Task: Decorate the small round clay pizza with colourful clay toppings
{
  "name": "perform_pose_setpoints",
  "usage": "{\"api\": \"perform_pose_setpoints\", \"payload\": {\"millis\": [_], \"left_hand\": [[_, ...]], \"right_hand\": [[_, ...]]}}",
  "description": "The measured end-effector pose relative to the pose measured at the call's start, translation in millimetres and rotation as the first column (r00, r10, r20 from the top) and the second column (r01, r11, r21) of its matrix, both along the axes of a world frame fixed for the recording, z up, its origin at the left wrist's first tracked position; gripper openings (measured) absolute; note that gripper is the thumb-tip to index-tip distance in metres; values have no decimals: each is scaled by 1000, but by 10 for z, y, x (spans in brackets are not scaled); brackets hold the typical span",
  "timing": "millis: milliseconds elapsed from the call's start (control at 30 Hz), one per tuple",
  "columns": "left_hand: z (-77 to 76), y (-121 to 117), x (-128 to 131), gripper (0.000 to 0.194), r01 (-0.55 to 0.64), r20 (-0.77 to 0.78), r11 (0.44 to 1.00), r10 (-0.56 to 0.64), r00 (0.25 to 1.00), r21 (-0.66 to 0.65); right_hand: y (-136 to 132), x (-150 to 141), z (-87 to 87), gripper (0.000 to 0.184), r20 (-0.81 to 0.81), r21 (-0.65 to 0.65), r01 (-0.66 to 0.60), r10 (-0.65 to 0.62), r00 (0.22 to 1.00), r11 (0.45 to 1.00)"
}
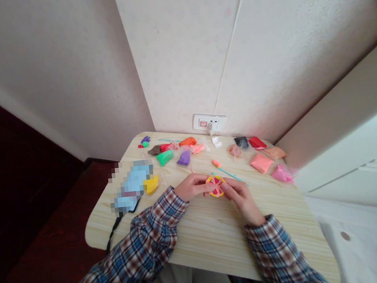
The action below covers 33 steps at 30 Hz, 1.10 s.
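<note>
Here I am on the head view, and everything hinges on the small round disc with a yellow rim and a red-and-pink patterned face (pixel 217 187): it sits squarely between my two hands. The left hand (pixel 193 186) pinches its left edge, thumb lapping onto the face; the right hand (pixel 243 197) grips the opposite edge between thumb and fingers. Neither is nearer, both are touching. Being round, the disc gives me no long axis to line up with, and its patterned face tips up towards me. How high it sits over the pale wood-grain counter (pixel 211 239), I can't tell.

Just beyond the right hand, there's a thin light-blue stick (pixel 228 172), slanting from far left to near right, a salmon-coloured lump (pixel 216 162) at its far end. The right hand is clearly the closer one to that.
</note>
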<state>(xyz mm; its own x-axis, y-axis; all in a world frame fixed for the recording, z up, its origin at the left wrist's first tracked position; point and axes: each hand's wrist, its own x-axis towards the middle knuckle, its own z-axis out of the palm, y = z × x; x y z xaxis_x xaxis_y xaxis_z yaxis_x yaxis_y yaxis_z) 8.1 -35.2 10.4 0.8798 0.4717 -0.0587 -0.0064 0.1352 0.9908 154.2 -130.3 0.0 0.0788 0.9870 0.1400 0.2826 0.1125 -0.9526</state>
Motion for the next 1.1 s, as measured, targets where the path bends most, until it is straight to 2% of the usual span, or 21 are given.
{"api": "perform_pose_setpoints", "payload": {"millis": [167, 400, 633, 767, 933, 1100], "left_hand": [[-19, -4, -6, 42, 38, -4, 999, -38, 999, -1], [-13, 1, 7, 42, 5, -8, 1000, -5, 1000, 3], [-12, 8, -14, 44, 12, 0, 1000, -12, 1000, 6], [-27, 6, -9, 43, 22, -17, 1000, -21, 1000, 10], [-14, 7, -22, 43, 38, -7, 999, -38, 999, -6], [-16, -2, -23, 42, 73, -35, 997, -73, 997, -12]], "right_hand": [[-15, -4, -11, 40, -55, -19, -1, 0, 998, 1000], [-21, 9, -60, 39, -85, 17, 53, -51, 995, 998], [-19, -23, -33, 38, -135, -62, -45, 36, 990, 997], [-22, -36, -55, 40, -166, -62, -47, 36, 985, 997], [-12, -41, -50, 38, -112, -65, -43, 35, 993, 997], [4, -42, -34, 41, -124, -61, -32, 25, 992, 998]]}}
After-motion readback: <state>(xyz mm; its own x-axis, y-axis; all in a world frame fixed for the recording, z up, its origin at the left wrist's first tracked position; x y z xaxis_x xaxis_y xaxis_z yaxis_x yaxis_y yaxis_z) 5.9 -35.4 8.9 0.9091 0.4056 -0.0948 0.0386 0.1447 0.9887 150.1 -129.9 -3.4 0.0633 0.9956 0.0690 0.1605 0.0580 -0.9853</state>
